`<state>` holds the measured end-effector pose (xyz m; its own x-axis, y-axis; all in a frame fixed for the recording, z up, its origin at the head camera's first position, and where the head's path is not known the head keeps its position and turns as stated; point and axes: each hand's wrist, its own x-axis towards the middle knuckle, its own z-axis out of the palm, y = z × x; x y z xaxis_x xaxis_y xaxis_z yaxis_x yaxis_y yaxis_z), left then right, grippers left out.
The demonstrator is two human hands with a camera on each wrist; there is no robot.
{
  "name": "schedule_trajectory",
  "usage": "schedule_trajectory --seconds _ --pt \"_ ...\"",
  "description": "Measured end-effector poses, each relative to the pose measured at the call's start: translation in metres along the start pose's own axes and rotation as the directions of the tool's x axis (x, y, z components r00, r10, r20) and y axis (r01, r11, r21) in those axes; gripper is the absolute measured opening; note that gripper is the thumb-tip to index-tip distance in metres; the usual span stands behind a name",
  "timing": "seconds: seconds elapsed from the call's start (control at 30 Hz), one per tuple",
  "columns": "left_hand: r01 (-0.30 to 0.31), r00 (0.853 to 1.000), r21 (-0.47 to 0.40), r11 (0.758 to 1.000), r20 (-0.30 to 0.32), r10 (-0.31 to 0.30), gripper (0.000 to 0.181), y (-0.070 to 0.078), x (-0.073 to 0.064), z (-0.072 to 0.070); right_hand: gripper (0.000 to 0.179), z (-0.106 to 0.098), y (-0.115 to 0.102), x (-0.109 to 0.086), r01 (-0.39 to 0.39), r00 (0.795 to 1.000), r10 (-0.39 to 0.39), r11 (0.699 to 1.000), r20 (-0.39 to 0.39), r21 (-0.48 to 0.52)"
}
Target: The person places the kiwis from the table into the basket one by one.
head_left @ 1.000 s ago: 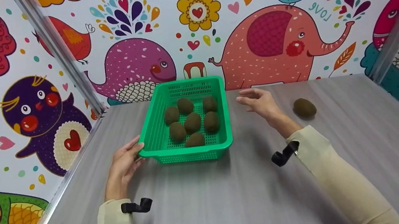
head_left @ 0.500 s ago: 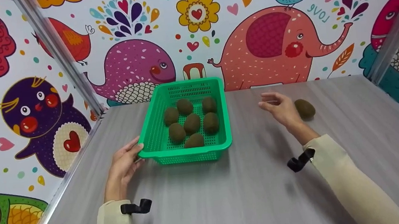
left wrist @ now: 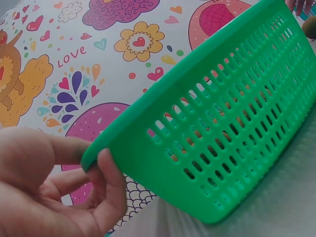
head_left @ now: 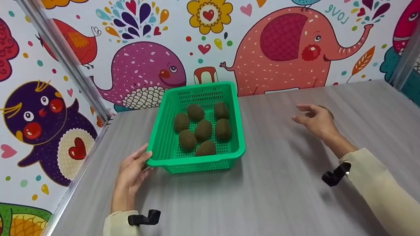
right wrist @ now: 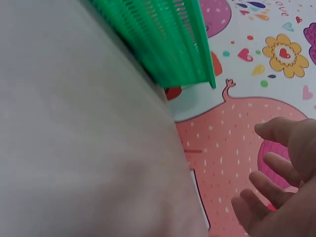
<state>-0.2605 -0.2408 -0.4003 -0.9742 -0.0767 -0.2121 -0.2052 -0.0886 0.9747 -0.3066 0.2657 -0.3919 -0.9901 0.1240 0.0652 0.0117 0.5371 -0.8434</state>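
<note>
A green plastic basket [head_left: 196, 159] with slotted sides stands on the table, several brown kiwis [head_left: 203, 130] lying inside it. My left hand [head_left: 131, 175] pinches the basket's near left corner at the rim, thumb on one side and fingers on the other in the left wrist view. To the right of the basket, my right hand [head_left: 316, 121] is above the table with loosely bent fingers and nothing between them. Another kiwi [left wrist: 309, 27] lies outside the basket; in the head view it is mostly hidden behind my right hand.
A grey wood-grain table [head_left: 241, 207] lies under everything. Behind it rises a wall [head_left: 204, 57] printed with cartoon animals, close to the basket's far side. Metal posts [head_left: 68, 62] stand at the back corners.
My right hand has moved right, away from the basket, to the loose kiwi, now covering most of it in the head view. The left hand and basket have stayed in place.
</note>
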Motion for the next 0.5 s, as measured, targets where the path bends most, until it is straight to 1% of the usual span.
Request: schedule_trajectory --seconds 0.13,0.27,0.4,0.5 --pt "-0.011 1.000 0.012 1.000 -0.003 0.011 0.055 -0.001 0.000 0.001 0.059 -0.010 0.012 0.000 0.041 0.999 -0.041 0.997 0.004 -0.064" --pt "-0.008 1.000 0.024 1.000 -0.009 0.008 0.054 -0.001 0.000 0.000 0.063 -0.021 0.021 0.000 0.046 0.999 -0.045 0.997 0.019 -0.062" --pt "-0.005 1.000 0.013 1.000 -0.012 0.006 0.053 -0.002 0.000 0.000 0.061 -0.030 0.028 0.003 0.017 1.000 -0.016 0.999 0.017 -0.050" --pt "-0.005 1.000 0.003 1.000 -0.010 0.005 0.053 -0.002 0.000 0.000 0.062 -0.035 0.033 0.005 -0.029 1.000 0.029 0.999 0.007 -0.027"
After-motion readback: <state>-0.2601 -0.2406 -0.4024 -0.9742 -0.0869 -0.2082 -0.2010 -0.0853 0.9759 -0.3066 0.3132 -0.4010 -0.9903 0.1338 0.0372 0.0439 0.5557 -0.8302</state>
